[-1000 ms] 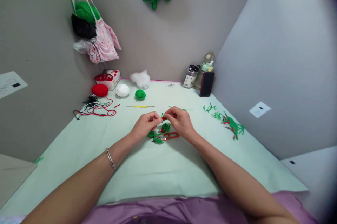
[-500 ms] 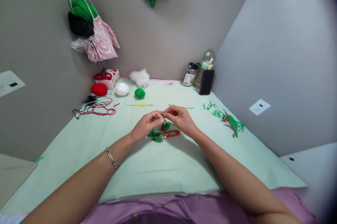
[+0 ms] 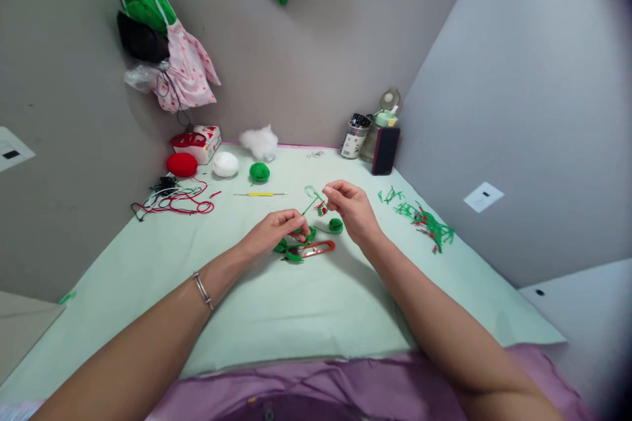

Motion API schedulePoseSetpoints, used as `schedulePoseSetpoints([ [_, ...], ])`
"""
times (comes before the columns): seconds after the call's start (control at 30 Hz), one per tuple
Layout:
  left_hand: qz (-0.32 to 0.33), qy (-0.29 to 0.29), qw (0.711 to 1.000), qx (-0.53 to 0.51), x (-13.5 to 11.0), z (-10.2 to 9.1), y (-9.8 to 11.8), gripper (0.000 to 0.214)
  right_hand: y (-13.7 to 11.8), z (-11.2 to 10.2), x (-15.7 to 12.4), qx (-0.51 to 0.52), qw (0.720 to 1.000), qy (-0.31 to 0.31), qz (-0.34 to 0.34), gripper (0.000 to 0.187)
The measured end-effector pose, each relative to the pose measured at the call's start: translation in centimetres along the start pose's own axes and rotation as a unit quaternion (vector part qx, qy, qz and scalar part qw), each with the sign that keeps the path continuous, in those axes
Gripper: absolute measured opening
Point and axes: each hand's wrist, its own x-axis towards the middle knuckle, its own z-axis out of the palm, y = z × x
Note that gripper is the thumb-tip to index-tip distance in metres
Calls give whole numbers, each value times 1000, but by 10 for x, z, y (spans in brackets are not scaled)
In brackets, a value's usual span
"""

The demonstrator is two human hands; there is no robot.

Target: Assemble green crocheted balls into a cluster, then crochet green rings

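Note:
My left hand (image 3: 276,228) rests low on the pale green table cover (image 3: 276,302), fingers pinched on a small green crocheted piece (image 3: 302,234). My right hand (image 3: 351,207) is raised a little to the right, its fingers pinched on a green yarn strand (image 3: 312,196) that loops up and runs back to the piece. A tiny red and white bit (image 3: 322,209) hangs by the right fingers. Red-handled scissors (image 3: 316,249) lie just under both hands, beside small green leaf pieces (image 3: 291,255) and a green crocheted ball (image 3: 336,225).
A yellow-handled crochet hook (image 3: 261,194) lies behind the hands. Red (image 3: 182,165), white (image 3: 225,164) and green (image 3: 259,172) yarn balls, stuffing (image 3: 259,141) and a box (image 3: 197,141) sit at the back left. Yarn scraps (image 3: 424,220) lie right. A cup (image 3: 353,141), bottle and dark phone (image 3: 385,151) stand at the back.
My hands have drawn apart: the right one pulled the green strand up and to the right, the left one sank toward the table with the green piece. The camera tilted slightly.

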Motion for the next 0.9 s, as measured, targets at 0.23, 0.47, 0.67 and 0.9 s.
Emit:
schedulePoseSetpoints([
  [0.23,-25,4,1000,5,1,-1,-3,35,-3,-6,3,31,999,16,-12,26],
  [0.47,52,127,988,65,4,-5,-5,26,-3,1,-4,-33,999,-20,-36,22],
  [0.67,87,72,993,-47,2,0,3,50,-5,19,-19,-93,992,-71,-40,26],
  [0.9,67,105,987,-101,-1,9,3,20,-2,22,-20,-109,991,-72,-44,26],
])
